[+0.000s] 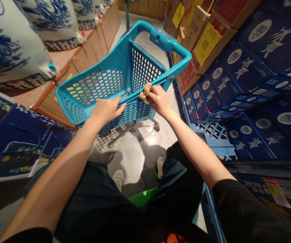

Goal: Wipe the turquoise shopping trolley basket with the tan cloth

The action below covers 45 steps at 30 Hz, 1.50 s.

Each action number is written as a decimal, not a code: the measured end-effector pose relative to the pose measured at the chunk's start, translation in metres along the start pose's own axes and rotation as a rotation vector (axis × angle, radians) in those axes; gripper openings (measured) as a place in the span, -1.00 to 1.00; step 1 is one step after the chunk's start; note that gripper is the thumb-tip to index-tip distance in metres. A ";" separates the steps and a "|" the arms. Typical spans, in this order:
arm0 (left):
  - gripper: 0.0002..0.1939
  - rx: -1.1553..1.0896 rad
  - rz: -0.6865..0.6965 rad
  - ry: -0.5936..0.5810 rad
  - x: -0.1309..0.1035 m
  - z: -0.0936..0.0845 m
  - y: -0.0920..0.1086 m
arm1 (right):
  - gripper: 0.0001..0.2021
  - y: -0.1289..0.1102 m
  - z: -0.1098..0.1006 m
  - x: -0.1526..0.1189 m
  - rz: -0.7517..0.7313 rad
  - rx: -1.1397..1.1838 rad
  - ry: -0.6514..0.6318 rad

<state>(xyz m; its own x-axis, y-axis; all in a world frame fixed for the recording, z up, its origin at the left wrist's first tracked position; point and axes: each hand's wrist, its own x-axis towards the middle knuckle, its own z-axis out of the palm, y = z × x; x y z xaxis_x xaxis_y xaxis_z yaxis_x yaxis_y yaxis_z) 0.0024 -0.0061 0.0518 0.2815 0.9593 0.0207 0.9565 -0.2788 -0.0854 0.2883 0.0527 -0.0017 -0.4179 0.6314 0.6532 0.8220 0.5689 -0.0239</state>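
Note:
A blue plastic shopping cart [110,79] stands side-on in front of me, its handle at the upper right and no goods visible in its basket. My left hand [106,110] is closed over the near rim of the basket, thumb and fingers on the edge. Farther right along the same rim, my right hand [159,99] pinches a tan, crumpled cloth [145,93] against the edge. Part of the cloth is hidden by the fingers.
Stacked blue boxes [236,67] line the right side above a blue plastic pallet [214,131]. Large white-and-blue jars [6,47] stand on a wooden counter [92,49] at left. Dark blue packages [21,128] lie lower left. A green seat [143,197] shows between my legs.

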 end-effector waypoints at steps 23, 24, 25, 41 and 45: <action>-0.34 0.006 0.020 0.017 -0.001 0.003 0.001 | -0.82 0.008 -0.009 -0.002 0.124 -0.021 0.072; -0.34 0.006 0.021 0.016 -0.001 0.003 0.001 | -0.83 0.004 -0.008 -0.002 0.098 -0.014 0.040; -0.34 0.006 0.021 0.016 -0.001 0.003 0.001 | -0.85 0.002 -0.007 -0.001 0.065 -0.003 0.008; -0.37 -0.017 0.016 0.032 -0.003 0.003 0.000 | -0.87 0.008 -0.013 0.001 0.080 0.023 -0.048; -0.37 -0.029 0.019 0.036 -0.004 0.004 -0.001 | -0.74 0.033 -0.019 -0.001 0.209 0.064 0.101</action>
<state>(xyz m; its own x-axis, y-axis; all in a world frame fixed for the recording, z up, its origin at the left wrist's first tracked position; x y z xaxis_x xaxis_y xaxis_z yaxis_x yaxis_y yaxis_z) 0.0000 -0.0097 0.0483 0.3016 0.9518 0.0555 0.9527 -0.2985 -0.0575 0.3237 0.0609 0.0111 -0.1980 0.6844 0.7017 0.8591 0.4658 -0.2120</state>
